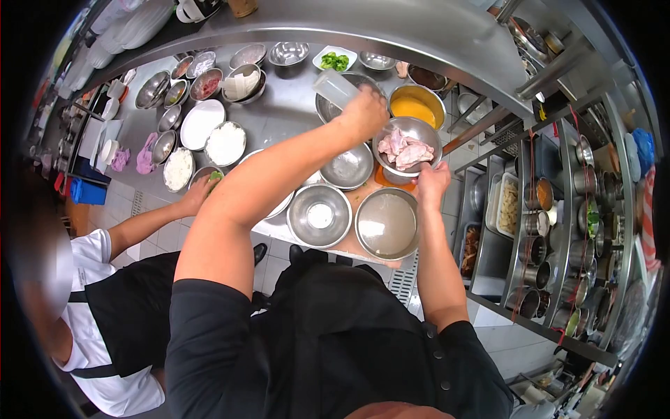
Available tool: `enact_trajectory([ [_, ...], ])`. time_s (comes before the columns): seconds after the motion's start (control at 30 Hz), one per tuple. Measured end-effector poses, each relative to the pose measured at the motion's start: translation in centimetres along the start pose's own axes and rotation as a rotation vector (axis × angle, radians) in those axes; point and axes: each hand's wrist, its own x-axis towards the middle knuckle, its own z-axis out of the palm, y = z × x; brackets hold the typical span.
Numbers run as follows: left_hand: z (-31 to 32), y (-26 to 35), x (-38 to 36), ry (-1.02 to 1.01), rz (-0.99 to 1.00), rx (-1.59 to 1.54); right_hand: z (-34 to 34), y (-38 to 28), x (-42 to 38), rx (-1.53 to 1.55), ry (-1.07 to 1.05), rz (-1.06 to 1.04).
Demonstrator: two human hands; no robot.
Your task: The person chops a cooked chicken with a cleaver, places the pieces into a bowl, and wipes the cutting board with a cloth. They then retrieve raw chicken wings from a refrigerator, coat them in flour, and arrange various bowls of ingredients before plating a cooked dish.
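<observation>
My left hand [366,114] is closed round one end of a translucent plastic container [336,86], tilted over a metal bowl at the back of the counter. My arm crosses in front of several bowls and hides parts of them. With my right hand [433,180] I grip the rim of a metal bowl [440,143] holding raw chicken pieces [403,149]. Beyond it stands a pot of yellow-orange liquid [417,106]. Nearer me are a bowl with cloudy liquid [387,223] and a shiny metal bowl [319,216].
To my left a co-worker's hand [199,192] reaches into a small bowl. White bowls of rice-like food [225,144], a white plate [202,124] and a dish of green vegetables [335,61] stand on the steel counter. An overhead shelf [300,21] spans the back; a rack of pots [534,272] stands right.
</observation>
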Motion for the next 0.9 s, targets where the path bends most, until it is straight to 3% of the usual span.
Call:
enact_trajectory([
  [0.07,-1.2,1.4,-0.1,-0.065,0.128,0.027,0.6,0.1,-0.5,0.1,-0.014,-0.044],
  [0.3,-1.9,-1.1,-3.1,-0.189,0.164,0.093,4.8,-0.8,-2.7,0.155,-0.143,-0.008],
  [0.43,-0.3,-3.4,-5.0,-0.278,0.049,-0.016,7.1,-0.1,-4.2,0.156,-0.194,-0.034],
  [0.47,0.3,-3.2,-5.7,-0.27,0.048,0.028,7.9,1.1,-3.9,0.16,-0.196,-0.132],
  [0.5,0.7,-3.0,-6.5,-0.269,0.053,0.083,8.0,0.3,-4.7,0.181,-0.224,-0.091],
  [0.7,2.4,-5.8,-10.9,-0.084,-0.024,-0.245,8.0,-1.9,-7.1,0.101,-0.232,-0.027],
  [0.77,3.4,-6.8,-12.7,0.135,-0.143,-0.515,7.7,-1.8,-7.5,0.115,-0.242,-0.037],
  [0.83,5.4,-7.5,-14.1,0.118,-0.263,-0.639,7.4,-0.9,-7.2,0.106,-0.197,-0.09],
  [0.9,8.8,-7.4,-15.5,0.254,-0.627,-1.083,6.5,-0.2,-6.8,0.1,-0.215,-0.146],
])
